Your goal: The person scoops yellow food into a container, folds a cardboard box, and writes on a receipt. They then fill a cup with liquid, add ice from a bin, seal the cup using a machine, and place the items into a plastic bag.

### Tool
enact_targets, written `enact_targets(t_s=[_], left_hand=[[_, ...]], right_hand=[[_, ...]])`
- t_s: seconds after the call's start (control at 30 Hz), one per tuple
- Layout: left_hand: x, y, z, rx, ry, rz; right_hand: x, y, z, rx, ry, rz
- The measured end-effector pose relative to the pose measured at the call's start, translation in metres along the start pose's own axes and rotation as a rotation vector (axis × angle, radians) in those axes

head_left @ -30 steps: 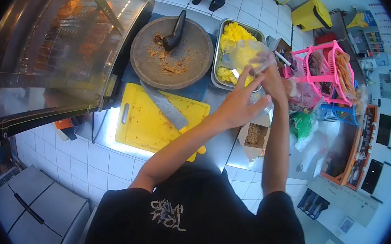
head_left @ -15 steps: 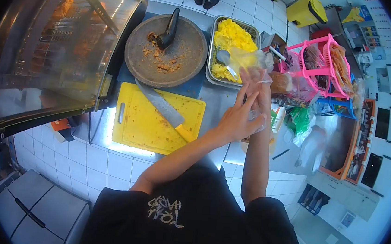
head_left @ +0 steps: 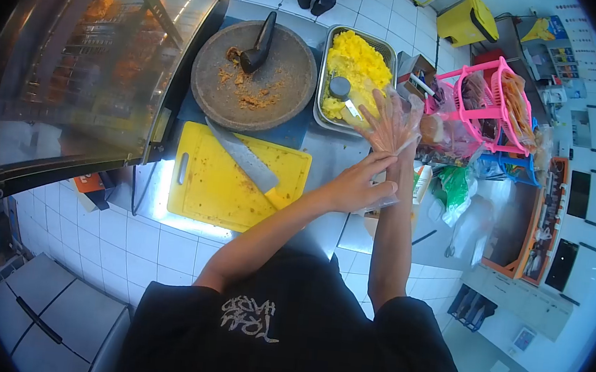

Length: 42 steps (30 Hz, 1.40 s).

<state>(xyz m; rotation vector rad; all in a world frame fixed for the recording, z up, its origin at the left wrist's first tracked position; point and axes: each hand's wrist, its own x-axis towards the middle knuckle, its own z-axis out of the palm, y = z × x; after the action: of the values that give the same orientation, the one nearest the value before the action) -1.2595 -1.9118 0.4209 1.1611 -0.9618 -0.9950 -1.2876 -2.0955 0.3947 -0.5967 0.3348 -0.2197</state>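
My right hand [head_left: 392,127] is inside a clear plastic glove, its fingers spread over the edge of a metal tray [head_left: 318,106]. At the right wrist, my left hand [head_left: 366,181] is closed on the loose cuff of the plastic glove [head_left: 404,149]. Yellow food in crumbly pieces [head_left: 358,60] fills much of the tray, and a spoon or scoop [head_left: 340,88] with a round dark head rests on it. Left of the tray stands a wide stone mortar [head_left: 208,79] with reddish-brown paste in it and a black pestle [head_left: 259,51].
A yellow cutting board [head_left: 206,185] lies in front of the mortar with a knife [head_left: 250,164] across it. A glass display case [head_left: 108,84] is at left. Pink baskets [head_left: 485,110] and a green plastic bag [head_left: 457,189] are at right. Another person's shoes [head_left: 314,2] show beyond the counter.
My right fingers have spread apart inside the plastic glove. My left hand has drawn back from the right palm to the wrist, pulling the cuff down.
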Motion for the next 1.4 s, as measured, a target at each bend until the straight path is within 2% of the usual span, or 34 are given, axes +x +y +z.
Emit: enact_targets(t_s=[0.07, 0.1, 0.17, 0.2, 0.27, 0.3, 0.33, 0.37, 0.4, 0.43, 0.47, 0.5, 0.6, 0.7, 0.77, 0.83, 0.87, 0.93, 1.1, 1.17, 1.23, 1.4], left_hand=[[-0.005, -0.002, 0.001, -0.061, -0.028, -0.025], [-0.006, 0.0, 0.0, -0.116, -0.06, -0.043], [-0.008, -0.001, -0.003, -0.118, -0.098, -0.031], [-0.008, -0.002, -0.004, -0.119, -0.138, -0.018], [-0.007, -0.022, -0.007, -0.049, -0.071, 0.035], [-0.006, -0.029, -0.009, 0.024, -0.004, 0.091], [-0.008, -0.025, -0.013, 0.024, -0.004, 0.092], [-0.011, -0.018, -0.02, -0.15, 0.055, -0.156], [-0.014, -0.014, -0.026, -0.324, 0.115, -0.404], [-0.018, -0.022, -0.032, -0.321, 0.116, -0.403], [-0.021, -0.036, -0.039, -0.451, 0.186, -0.465], [-0.023, -0.046, -0.046, -0.582, 0.258, -0.525], [-0.031, -0.063, -0.061, -0.58, 0.325, -0.543], [-0.026, -0.064, -0.069, -0.613, 0.397, -0.554], [-0.016, -0.068, -0.075, -0.64, 0.402, -0.536], [-0.01, -0.067, -0.078, -0.664, 0.397, -0.524], [-0.005, -0.06, -0.081, -0.678, 0.363, -0.483], [-0.001, -0.056, -0.079, -0.689, 0.323, -0.455], [0.008, -0.052, -0.076, -0.691, 0.421, -0.495], [0.01, -0.057, -0.084, -0.726, 0.379, -0.5], [0.005, -0.06, -0.086, -0.763, 0.342, -0.508], [0.003, -0.056, -0.089, -0.786, 0.34, -0.506]], right_hand=[[0.004, 0.001, 0.003, -0.303, 0.09, 0.001], [0.006, 0.002, 0.019, -0.304, 0.09, 0.003], [0.011, 0.007, 0.046, -0.587, 0.327, -0.018], [0.019, 0.006, 0.038, -0.587, 0.328, -0.016], [0.049, 0.005, 0.015, -1.238, 0.421, 0.066], [0.064, 0.008, 0.0, -1.238, 0.421, 0.066], [0.078, 0.011, -0.018, -1.74, 0.253, 0.014], [0.084, 0.013, -0.026, -2.229, 0.049, -0.047], [0.081, 0.015, -0.01, -2.229, 0.05, -0.049], [0.079, 0.023, 0.007, -2.344, 0.031, 0.076], [0.079, 0.029, 0.022, -2.453, 0.01, 0.205], [0.083, 0.037, 0.017, -2.452, 0.004, 0.199], [0.087, 0.05, 0.006, -2.642, 0.012, -0.021], [0.109, 0.04, -0.014, -2.671, -0.007, -0.015], [0.137, 0.016, -0.017, -2.561, -0.065, -0.047], [0.149, -0.01, 0.016, -2.37, 0.337, -0.127], [0.154, -0.013, 0.016, -2.366, 0.343, -0.128], [0.158, -0.014, 0.011, -2.362, 0.391, 0.095], [0.142, 0.043, -0.012, -2.321, 0.377, 0.145], [0.136, 0.045, -0.008, -2.321, 0.381, 0.114], [0.122, 0.038, 0.013, -2.386, 0.248, 0.261], [0.106, 0.034, 0.03, -2.349, 0.234, 0.28]])
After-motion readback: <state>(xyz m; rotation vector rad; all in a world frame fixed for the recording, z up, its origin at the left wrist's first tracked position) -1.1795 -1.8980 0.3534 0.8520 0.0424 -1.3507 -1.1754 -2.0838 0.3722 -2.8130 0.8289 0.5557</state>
